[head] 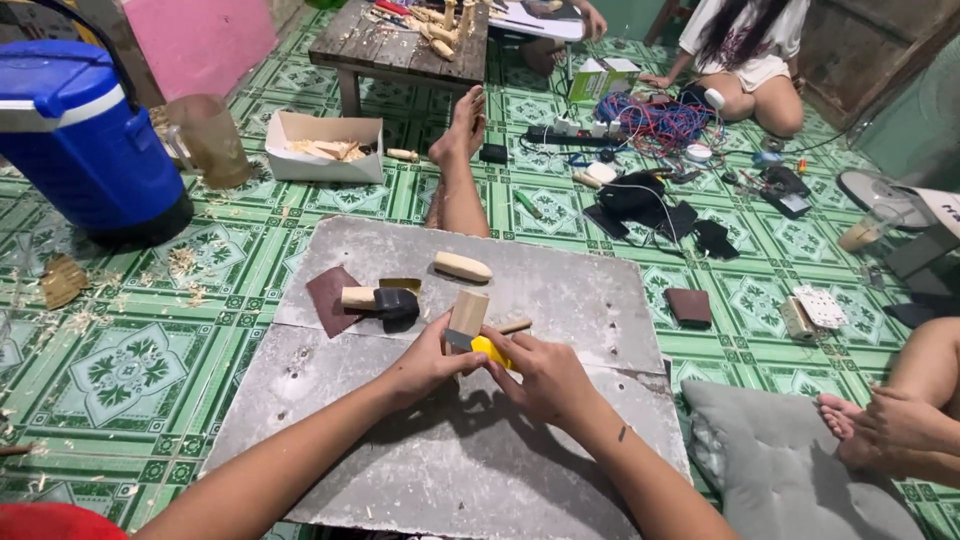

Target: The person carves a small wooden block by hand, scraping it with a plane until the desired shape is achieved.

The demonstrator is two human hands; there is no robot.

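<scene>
Your left hand [425, 362] pinches the wooden block [467, 313] at its lower end, above the grey board [560, 300]. The block stands almost upright, long axis pointing up and slightly to the right. Your right hand [545, 375] closes its fingers around a yellow tool [491, 350] touching the block's base.

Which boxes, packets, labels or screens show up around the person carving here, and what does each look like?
Open cardboard box: on the floor left of the low table, white, rectangular, holding wood shavings.
Small carton: on the floor beside the wires, green and white, upright.
Phone-like device: on the floor at right, dark and flat; screen unclear.
Blue cooler jug: far left, white band; no label readable.
</scene>
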